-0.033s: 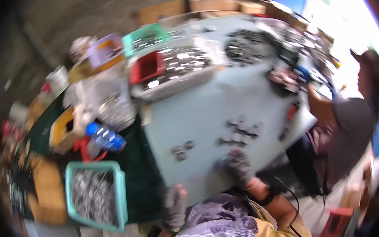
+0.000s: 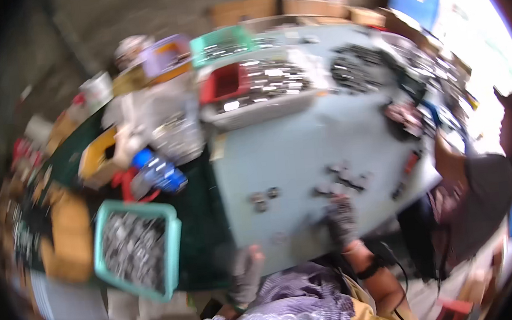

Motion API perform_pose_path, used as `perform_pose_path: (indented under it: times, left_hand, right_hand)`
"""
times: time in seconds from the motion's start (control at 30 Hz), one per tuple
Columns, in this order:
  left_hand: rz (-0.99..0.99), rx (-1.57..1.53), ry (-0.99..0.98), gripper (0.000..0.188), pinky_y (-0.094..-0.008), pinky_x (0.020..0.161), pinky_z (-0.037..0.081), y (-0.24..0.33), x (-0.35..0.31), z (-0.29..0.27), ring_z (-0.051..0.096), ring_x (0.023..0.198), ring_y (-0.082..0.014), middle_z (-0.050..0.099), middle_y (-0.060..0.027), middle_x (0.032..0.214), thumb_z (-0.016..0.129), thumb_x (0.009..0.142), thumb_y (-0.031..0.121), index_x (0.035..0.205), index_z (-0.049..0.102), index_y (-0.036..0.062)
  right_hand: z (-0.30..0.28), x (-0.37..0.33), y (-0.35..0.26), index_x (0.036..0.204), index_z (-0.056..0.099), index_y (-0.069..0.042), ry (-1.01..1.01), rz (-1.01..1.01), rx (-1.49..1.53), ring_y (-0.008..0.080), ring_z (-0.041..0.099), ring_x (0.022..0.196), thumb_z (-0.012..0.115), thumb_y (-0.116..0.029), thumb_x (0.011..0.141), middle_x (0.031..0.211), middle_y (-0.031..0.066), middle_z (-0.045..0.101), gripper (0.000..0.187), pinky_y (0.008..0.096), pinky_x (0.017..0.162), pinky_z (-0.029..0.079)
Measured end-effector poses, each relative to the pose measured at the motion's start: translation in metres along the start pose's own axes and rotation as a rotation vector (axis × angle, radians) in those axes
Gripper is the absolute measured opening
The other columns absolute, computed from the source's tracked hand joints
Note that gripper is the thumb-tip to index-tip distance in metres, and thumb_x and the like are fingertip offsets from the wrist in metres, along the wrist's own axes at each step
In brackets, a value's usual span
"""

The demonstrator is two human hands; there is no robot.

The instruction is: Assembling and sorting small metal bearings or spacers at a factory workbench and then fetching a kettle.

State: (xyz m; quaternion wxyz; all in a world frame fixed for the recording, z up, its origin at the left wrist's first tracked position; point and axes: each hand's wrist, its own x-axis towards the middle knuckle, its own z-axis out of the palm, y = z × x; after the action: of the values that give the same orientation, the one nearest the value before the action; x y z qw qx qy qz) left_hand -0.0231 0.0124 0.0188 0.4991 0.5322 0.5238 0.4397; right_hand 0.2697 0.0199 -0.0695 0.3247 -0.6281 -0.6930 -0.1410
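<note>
My right hand (image 2: 342,220), in a grey knitted glove, reaches over the pale table. Its fingertips are at the near edge of a loose cluster of small metal pieces (image 2: 349,180). Motion blur hides whether the fingers hold one. At the table's near edge is my left hand (image 2: 247,275), also gloved, with bare fingertips showing; its finger pose is smeared. Between and beyond my hands lies a smaller group of short round metal pieces (image 2: 261,200), apart from both hands.
To the left, a teal basket (image 2: 175,238) holds many metal parts. A blue-capped bottle (image 2: 164,174) lies beyond it. A grey-white tray (image 2: 264,112) of shiny parts and a dark pile of parts (image 2: 357,68) lie farther back. Another person (image 2: 486,178) sits at the right.
The whole scene has shifted rightward in the picture as my head turned. My right hand appears slightly closer to the cluster of metal pieces. The left hand stays by the table edge.
</note>
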Motion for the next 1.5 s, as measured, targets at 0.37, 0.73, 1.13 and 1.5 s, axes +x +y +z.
perform_pose_path:
  times: [0.37,0.73,1.13,1.5]
  left_hand:
    - [0.267,0.450,0.731,0.011,-0.0273,0.074,0.048,0.043,0.014,-0.123,0.057,0.079,-0.0120,0.063,-0.0046,0.088,0.063,0.086,0.006,0.096,0.063,0.0016]
    - [0.267,0.789,0.808,0.021,-0.0402,0.075,0.050,-0.007,0.073,-0.284,0.063,0.083,-0.0322,0.066,-0.0166,0.091,0.063,0.082,0.016,0.101,0.063,0.0067]
    - [0.226,0.477,0.389,0.012,-0.0284,0.060,0.046,0.037,0.117,-0.201,0.057,0.064,-0.0152,0.060,-0.0022,0.070,0.059,0.088,0.016,0.091,0.062,0.0042]
    - [-0.383,-0.145,-0.260,0.021,-0.0215,0.058,0.045,0.013,0.035,-0.002,0.053,0.065,-0.0061,0.063,0.0001,0.081,0.054,0.094,0.020,0.099,0.065,0.0029]
  right_hand:
    - [0.004,0.094,-0.100,0.098,0.056,-0.001,-0.213,-0.118,0.484,0.0372,0.050,0.109,0.055,-0.002,0.073,0.102,0.0144,0.058,0.024,0.0500,0.094,0.039]
    - [0.000,0.084,-0.146,0.090,0.057,-0.003,-0.292,-0.190,0.705,0.0343,0.057,0.093,0.054,0.001,0.069,0.087,0.0128,0.058,0.021,0.0452,0.081,0.046]
    - [-0.027,0.066,-0.137,0.099,0.056,-0.001,-0.223,-0.137,0.662,0.0370,0.057,0.088,0.063,-0.005,0.076,0.096,0.0156,0.059,0.024,0.0437,0.075,0.048]
    - [-0.040,0.048,-0.111,0.092,0.060,0.000,-0.426,0.051,0.893,0.0277,0.065,0.074,0.060,0.005,0.078,0.088,0.0148,0.065,0.015,0.0319,0.067,0.053]
